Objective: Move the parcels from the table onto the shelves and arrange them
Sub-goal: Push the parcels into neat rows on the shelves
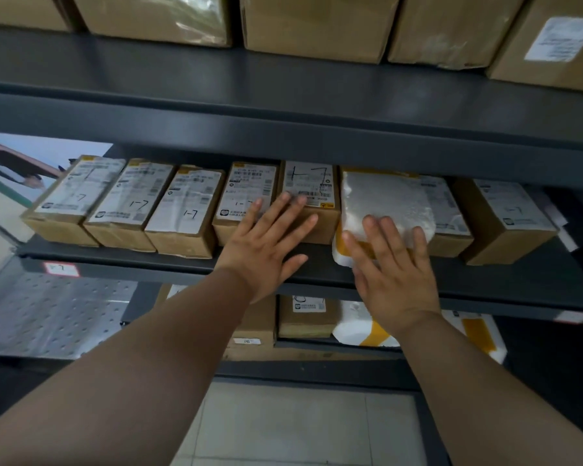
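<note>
Clearly the arranging step is in hand: the parcels already sit on the shelf (182, 264), and both hands are squaring up the row. The left hand (266, 243) lies flat, fingers straight and spread, on the front of a brown box (312, 193). The right hand (394, 274), equally flat and spread, presses the near end of a white padded parcel (384, 200) just beside that box. Neither hand grips anything. More labelled boxes (122, 203) line up to the left of the left hand, and an end box (505, 220) stands to the right of the right hand. The white padded parcel seems to jut out nearer than its neighbours, so the next move probably calls for a straight, even push away from the hands until the fronts line up.
</note>
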